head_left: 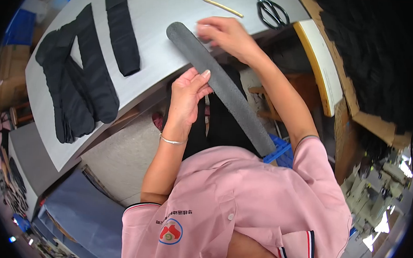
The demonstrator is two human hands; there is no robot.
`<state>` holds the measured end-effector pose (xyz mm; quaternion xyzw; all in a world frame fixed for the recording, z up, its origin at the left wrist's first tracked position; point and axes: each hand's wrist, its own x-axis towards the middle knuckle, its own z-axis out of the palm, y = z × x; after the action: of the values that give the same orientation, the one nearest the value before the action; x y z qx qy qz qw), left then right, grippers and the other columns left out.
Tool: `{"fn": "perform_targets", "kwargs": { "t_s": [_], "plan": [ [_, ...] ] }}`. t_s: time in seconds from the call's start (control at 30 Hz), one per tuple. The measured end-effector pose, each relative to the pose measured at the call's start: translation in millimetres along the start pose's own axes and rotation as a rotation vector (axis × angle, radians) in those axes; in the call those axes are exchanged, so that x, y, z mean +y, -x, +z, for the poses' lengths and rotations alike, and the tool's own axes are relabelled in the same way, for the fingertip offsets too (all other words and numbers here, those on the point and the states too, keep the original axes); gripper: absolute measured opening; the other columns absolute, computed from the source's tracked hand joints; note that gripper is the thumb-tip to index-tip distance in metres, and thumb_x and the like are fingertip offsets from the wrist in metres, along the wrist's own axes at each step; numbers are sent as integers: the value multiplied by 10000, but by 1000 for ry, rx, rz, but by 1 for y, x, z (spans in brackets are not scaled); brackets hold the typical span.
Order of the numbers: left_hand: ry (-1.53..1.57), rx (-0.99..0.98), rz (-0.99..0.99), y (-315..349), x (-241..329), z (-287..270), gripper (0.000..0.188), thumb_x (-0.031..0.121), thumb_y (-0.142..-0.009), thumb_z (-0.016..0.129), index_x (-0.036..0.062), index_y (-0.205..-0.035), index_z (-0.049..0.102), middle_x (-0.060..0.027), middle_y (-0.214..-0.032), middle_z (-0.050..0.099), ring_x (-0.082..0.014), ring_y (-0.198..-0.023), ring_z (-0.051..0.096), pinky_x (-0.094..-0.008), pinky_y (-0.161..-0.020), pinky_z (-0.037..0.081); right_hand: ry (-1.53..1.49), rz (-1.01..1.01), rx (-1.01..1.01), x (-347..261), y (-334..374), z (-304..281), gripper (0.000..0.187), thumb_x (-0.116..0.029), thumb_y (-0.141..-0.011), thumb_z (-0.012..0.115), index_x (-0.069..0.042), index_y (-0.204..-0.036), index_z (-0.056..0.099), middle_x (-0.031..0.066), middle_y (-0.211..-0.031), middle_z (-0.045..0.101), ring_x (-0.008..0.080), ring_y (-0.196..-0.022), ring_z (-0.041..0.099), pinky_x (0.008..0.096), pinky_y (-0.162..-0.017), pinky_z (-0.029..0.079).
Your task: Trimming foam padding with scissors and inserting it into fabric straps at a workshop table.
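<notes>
A long dark-grey strip of felt-like material point(217, 78) with a rounded far end slants from over the table's edge down to my right side. My left hand point(188, 91) is closed on its edge, with the thumb on top and the fingers beneath. Beside the strip's far end, my right hand point(227, 36) hovers with bent fingers. Motion smears those fingertips, so I cannot tell whether they hold anything.
Black fabric pieces point(91, 57) lie on the white table point(152, 14) at left. A thin pointed tool with a yellowish handle point(220, 6) and black-handled scissors point(271, 12) rest at the back. An open carton of dark material point(369, 58) stands at right.
</notes>
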<state>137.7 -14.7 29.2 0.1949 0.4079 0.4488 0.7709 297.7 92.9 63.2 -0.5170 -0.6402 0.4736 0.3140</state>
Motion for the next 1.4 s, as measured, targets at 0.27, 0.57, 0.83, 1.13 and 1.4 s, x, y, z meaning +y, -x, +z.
{"fn": "perform_targets", "kwargs": {
  "t_s": [0.27, 0.57, 0.83, 1.13, 1.4],
  "plan": [
    [-276, 210, 321, 17, 15, -8, 434, 85, -917, 702, -60, -1296, 550, -155, -1176, 674, -205, -1014, 683, -299, -839, 560, -53, 2, -82, 11, -42, 23, 372, -236, -924, 669, -16, -1224, 676, 65, -1002, 720, 120, -933, 635, 262, -829, 500],
    [-1510, 542, 1011, 15, 87, -120, 403, 9, -816, 644, 65, -1214, 664, -106, -1254, 655, -282, -1196, 580, -378, -1056, 420, 565, -51, -105, 5, -62, 49, 365, -310, -840, 637, -325, -1198, 709, 44, -1117, 728, 279, -1046, 678, 418, -836, 544],
    [-1522, 529, 962, -5, 73, -98, 219, 121, -890, 673, 49, -1091, 722, -106, -1134, 709, -264, -1018, 637, -374, -909, 481, 535, -48, 16, 12, -46, 46, 334, -251, -876, 649, -272, -1204, 706, 64, -1063, 738, 278, -996, 694, 431, -784, 528],
    [-1259, 509, 909, 31, 9, -35, 254, 191, -934, 693, -26, -1067, 703, -122, -1037, 712, -222, -979, 658, -352, -900, 496, 481, -180, 167, 22, -39, 59, 217, -219, -875, 667, -174, -1083, 708, 100, -898, 724, 330, -887, 691, 458, -715, 504],
    [-63, 390, 258, 21, -6, -54, 630, 363, -910, 736, -88, -1278, 493, -153, -1210, 608, -263, -1047, 627, -358, -895, 531, 470, -212, 248, 27, -25, 59, 212, -185, -876, 667, -140, -1080, 702, 135, -810, 696, 340, -846, 687, 474, -695, 493]
  ]
}}
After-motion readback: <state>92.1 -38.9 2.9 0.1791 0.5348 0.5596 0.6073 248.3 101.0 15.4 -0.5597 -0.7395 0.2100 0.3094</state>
